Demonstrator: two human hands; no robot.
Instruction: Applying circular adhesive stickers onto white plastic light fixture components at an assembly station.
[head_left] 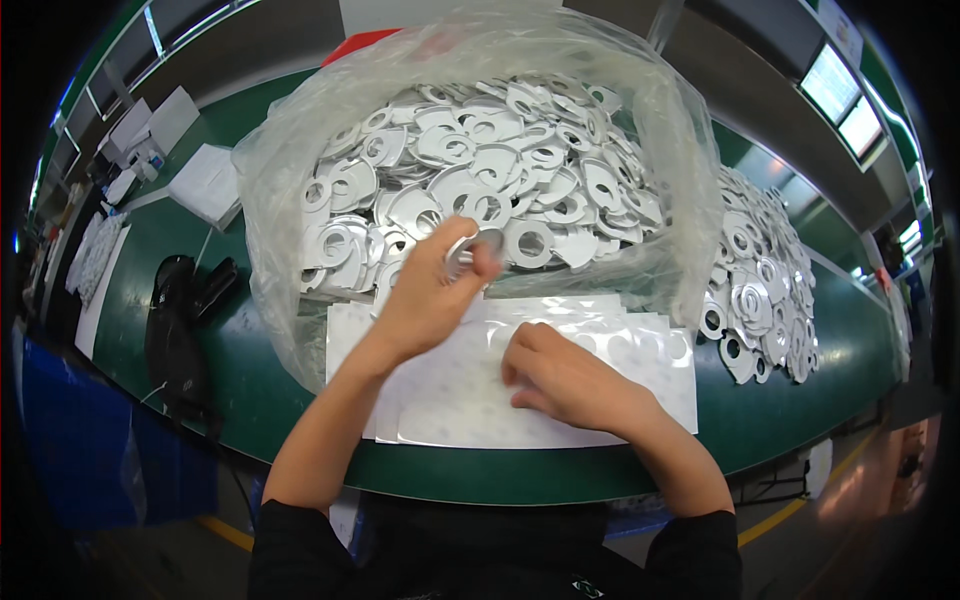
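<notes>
My left hand [425, 305] is raised at the front edge of the heaped metal parts, thumb and fingers closed around one flat silver metal part [458, 263] with a hole; motion blurs it. My right hand [575, 385] is over a stack of white sheets [460, 420] that carry faint round shapes, perhaps stickers. Its fingers are curled in toward the thumb, and whatever they may pinch is too small to see. Beyond both hands, a large clear plastic bag [275, 190] lies opened wide, full of silver metal plates [495, 165] with round holes.
On the right, more metal plates [755, 300] lie in a loose pile on the green table [440, 475]. A black handheld tool [178, 330] with a cord rests at left. Behind it are a white stack of paper [205, 185] and small bottles [150, 162].
</notes>
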